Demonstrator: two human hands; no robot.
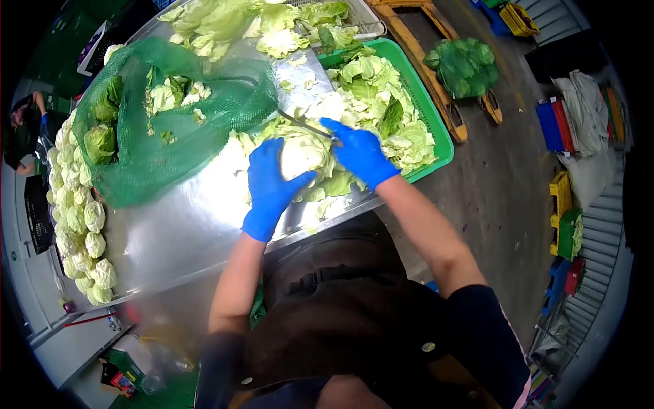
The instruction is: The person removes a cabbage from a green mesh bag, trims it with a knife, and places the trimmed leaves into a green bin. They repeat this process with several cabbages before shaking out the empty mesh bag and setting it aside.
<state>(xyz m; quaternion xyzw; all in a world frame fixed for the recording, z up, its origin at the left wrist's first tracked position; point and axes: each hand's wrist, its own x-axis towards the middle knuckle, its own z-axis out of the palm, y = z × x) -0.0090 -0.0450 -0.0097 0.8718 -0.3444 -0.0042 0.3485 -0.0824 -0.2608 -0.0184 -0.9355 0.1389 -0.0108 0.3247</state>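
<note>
A pale cabbage head [304, 151] rests on the metal table among loose leaves. My left hand [270, 183], in a blue glove, lies against its left side with thumb and fingers apart. In my right hand [357, 151], also gloved in blue, is a knife [300, 123], its dark blade pointing up and left over the head. Just behind my right hand, cut leaves [381, 95] fill a green crate [444, 140]. A green mesh bag [170, 160] with cabbages and leaf scraps is spread left of my hands.
Trimmed cabbages [78, 218] are stacked along the table's left edge. Large leaves [211, 24] lie at the back beside a pale crate [364, 19]. A netted sack of cabbages [464, 67] sits by a wooden pallet [432, 75]. Another person [27, 129] is at far left.
</note>
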